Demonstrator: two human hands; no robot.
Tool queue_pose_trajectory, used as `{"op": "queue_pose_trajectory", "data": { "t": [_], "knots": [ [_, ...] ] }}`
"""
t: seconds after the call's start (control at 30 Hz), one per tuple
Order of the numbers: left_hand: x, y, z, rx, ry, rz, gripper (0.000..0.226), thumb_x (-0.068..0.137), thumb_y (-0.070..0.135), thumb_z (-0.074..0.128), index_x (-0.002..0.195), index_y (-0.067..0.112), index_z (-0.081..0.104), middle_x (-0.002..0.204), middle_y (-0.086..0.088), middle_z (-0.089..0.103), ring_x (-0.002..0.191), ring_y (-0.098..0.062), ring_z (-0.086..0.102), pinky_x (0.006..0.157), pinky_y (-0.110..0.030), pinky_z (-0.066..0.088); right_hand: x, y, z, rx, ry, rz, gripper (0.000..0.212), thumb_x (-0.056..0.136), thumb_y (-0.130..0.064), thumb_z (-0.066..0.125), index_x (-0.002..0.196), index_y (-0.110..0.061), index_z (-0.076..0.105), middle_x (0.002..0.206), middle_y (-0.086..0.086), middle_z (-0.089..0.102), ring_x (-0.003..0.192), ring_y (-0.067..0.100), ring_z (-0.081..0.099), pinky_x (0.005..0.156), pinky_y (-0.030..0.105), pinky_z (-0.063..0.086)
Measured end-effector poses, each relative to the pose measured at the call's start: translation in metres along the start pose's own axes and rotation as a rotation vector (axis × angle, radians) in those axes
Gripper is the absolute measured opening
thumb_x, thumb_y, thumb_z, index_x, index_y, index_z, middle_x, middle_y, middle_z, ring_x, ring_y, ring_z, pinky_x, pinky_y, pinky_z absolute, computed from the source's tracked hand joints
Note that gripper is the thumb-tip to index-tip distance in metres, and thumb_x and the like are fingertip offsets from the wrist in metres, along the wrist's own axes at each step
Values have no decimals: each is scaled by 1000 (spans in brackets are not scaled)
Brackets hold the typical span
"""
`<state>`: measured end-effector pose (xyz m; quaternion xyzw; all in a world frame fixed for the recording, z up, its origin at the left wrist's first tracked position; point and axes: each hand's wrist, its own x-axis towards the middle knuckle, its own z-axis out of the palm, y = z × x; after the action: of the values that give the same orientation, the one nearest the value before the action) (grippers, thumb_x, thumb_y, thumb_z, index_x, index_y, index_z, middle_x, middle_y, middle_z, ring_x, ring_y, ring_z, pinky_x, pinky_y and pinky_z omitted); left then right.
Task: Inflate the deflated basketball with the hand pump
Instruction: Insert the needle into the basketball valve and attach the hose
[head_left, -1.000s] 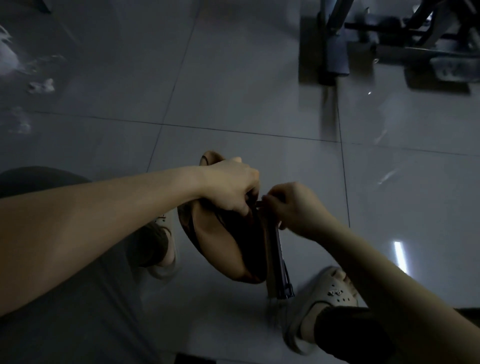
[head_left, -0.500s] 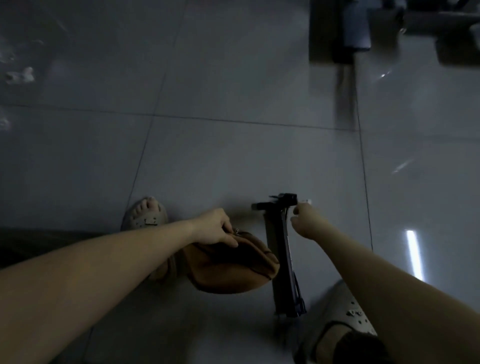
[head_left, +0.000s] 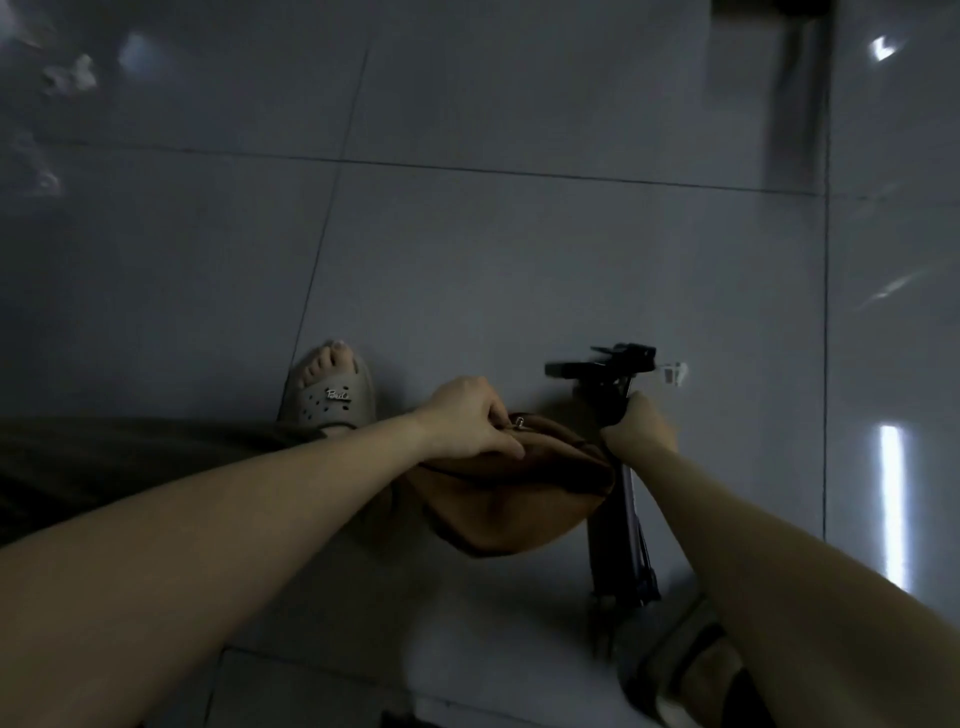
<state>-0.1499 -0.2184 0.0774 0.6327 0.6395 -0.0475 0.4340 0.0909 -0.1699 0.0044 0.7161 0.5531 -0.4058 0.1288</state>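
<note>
Basketball (head_left: 509, 499), lower centre, sags collapsed, so pumping seems not yet done. Left hand (head_left: 470, 423) pinches its top; right hand (head_left: 641, 428) grips the pump (head_left: 602, 368)

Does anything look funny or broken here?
Yes, the basketball is caved in and floppy, not round, sagging under the left hand that holds its top. It looks flat rather than torn. The hand pump beside it is gripped by the right hand.
</note>
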Motion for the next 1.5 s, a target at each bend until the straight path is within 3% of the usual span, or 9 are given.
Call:
{"op": "queue_pose_trajectory", "data": {
  "t": [0.3, 0.4, 0.53, 0.7, 0.9, 1.07, 1.2, 1.3, 1.5],
  "knots": [
    [4, -7, -19, 26, 104, -82, 41, 76, 54, 82, 56, 28, 59, 55, 13, 51, 56, -9, 50, 50, -28, 30, -32, 3, -54, 269, -10, -109, 19, 81, -13, 73, 96, -4, 64, 88, 16, 65, 83, 33, 66, 74, 45, 59],
    [2, -2, -24, 63, 143, -77, 32, 77, 54, 81, 81, 23, 73, 80, 6, 67, 76, -16, 62, 60, -30, 43, -54, 1, -80, 370, -51, -138, 10, 78, -3, 72, 85, -5, 65, 83, 13, 65, 79, 29, 66, 68, 38, 57],
    [-3, -2, -24, 106, 51, -118, 38, 76, 45, 84, 102, 19, 75, 99, 3, 70, 90, -19, 65, 78, -34, 54, -87, -1, -120, 343, -141, -217, 24, 77, 6, 72, 100, 4, 68, 97, 23, 67, 84, 28, 66, 64, 32, 55],
    [-30, 3, -22, 500, -178, -105, 37, 76, 43, 82, 97, 19, 63, 98, -2, 67, 89, -24, 65, 70, -36, 52, -127, 5, -160, 336, -145, -293, 28, 78, -3, 78, 105, -7, 69, 105, 14, 70, 97, 28, 67, 81, 40, 58],
    [-45, 3, 0, 650, -274, -32, 20, 88, 30, 68, 104, 20, 64, 97, -3, 64, 83, -24, 61, 74, -39, 55, -147, 14, -154, 368, -46, -304, 33, 83, -12, 77, 113, -8, 63, 108, 11, 67, 98, 27, 66, 78, 36, 56],
    [11, 33, -28, 23, -221, -145, 17, 91, 13, 65, 103, 4, 72, 99, -18, 72, 82, -24, 64, 71, -33, 52, -147, 11, -154, 410, -58, -305, 37, 85, -1, 72, 119, -6, 58, 109, 16, 64, 97, 28, 65, 74, 33, 57],
    [61, 76, -19, -597, -135, -286, 28, 102, 29, 55, 120, 9, 62, 114, -19, 66, 98, -28, 67, 85, -35, 53, -142, 8, -168, 456, -119, -320, 27, 80, 8, 68, 106, 2, 65, 108, 22, 69, 103, 36, 67, 91, 55, 55],
    [78, 114, 18, -777, -291, -405, 37, 101, 40, 53, 132, 19, 51, 93, -15, 52, 69, -19, 50, 61, -25, 42, -136, 10, -176, 502, -128, -319, 26, 79, 10, 66, 104, 4, 66, 107, 22, 71, 103, 36, 67, 93, 59, 52],
    [93, 151, 60, -1202, -329, -304, 28, 94, 27, 60, 120, 20, 64, 99, -2, 68, 80, -15, 68, 78, -35, 51, -120, 28, -179, 552, -163, -258, 23, 84, 7, 63, 106, 3, 64, 107, 21, 70, 103, 33, 68, 91, 52, 57]
  ]
}}
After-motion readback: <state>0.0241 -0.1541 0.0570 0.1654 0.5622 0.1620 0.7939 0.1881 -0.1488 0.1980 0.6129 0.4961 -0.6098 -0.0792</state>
